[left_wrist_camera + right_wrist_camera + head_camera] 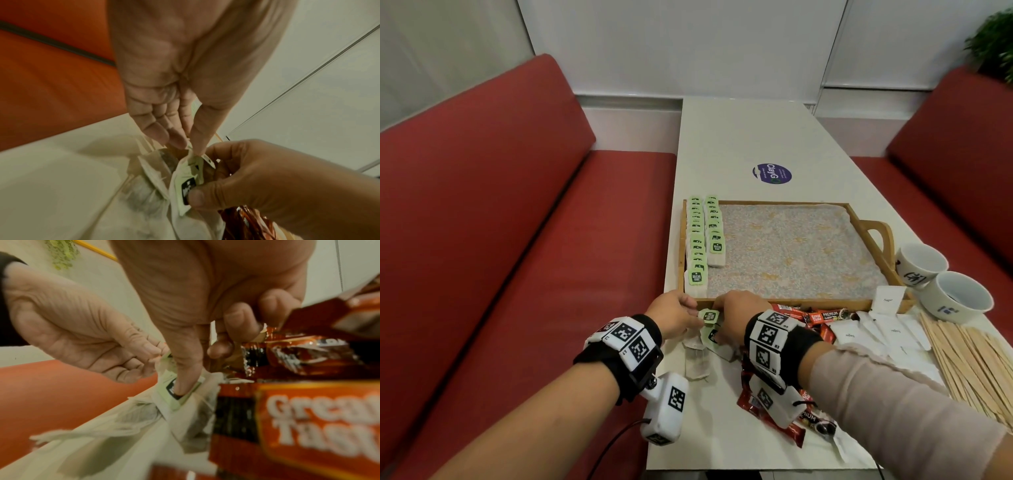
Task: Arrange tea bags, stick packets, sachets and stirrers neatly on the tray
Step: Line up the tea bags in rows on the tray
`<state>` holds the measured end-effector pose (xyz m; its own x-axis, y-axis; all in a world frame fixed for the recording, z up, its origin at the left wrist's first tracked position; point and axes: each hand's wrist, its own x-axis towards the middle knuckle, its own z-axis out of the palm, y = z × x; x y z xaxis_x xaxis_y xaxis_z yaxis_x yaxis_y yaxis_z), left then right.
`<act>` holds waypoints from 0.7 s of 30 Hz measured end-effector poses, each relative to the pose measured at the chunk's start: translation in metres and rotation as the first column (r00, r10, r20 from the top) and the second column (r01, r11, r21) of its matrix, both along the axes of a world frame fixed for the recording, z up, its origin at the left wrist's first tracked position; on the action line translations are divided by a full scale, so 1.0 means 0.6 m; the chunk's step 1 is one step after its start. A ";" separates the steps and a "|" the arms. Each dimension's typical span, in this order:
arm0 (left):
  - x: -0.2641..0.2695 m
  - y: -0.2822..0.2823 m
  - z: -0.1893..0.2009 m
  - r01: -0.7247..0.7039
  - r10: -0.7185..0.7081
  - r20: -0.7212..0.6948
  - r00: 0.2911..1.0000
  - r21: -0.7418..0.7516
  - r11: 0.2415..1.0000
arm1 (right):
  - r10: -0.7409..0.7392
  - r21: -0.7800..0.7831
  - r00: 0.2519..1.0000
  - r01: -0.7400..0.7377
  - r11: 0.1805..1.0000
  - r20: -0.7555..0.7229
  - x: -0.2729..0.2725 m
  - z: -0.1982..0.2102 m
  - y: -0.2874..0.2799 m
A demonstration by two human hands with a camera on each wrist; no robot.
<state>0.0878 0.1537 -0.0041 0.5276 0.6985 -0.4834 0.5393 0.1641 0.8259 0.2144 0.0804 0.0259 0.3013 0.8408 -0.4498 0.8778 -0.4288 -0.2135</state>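
Head view, lower centre: left hand [677,316] and right hand [739,313] pinch green-tagged paper tea bags [709,325], light, limp, tearable; best held by tag.

red packets [308,410] blurred, cut off, plant [993,44] cropped

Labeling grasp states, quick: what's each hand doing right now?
Left hand: pinching a tea bag tag.
Right hand: thumb and fingers gripping another tea bag.
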 end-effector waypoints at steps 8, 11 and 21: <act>-0.006 -0.008 0.006 0.078 -0.079 0.010 0.997 0.034 0.996 | 0.034 0.052 0.999 -0.033 0.998 -0.033 -0.004 -0.001 -0.003; -0.007 -0.007 0.009 0.077 -0.078 0.029 0.996 0.033 0.996 | 0.054 0.034 0.998 -0.054 0.998 -0.011 -0.004 0.006 -0.002; 0.001 -0.003 0.067 0.030 0.015 0.300 0.954 -0.143 0.989 | -0.116 0.244 0.935 0.205 0.948 -0.334 0.036 0.053 0.021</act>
<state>0.0884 0.1521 0.0361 0.6687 0.6286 -0.3972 0.2720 0.2903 0.9175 0.2360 0.0929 0.0576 0.3247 0.8953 -0.3048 0.6717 -0.4452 -0.5922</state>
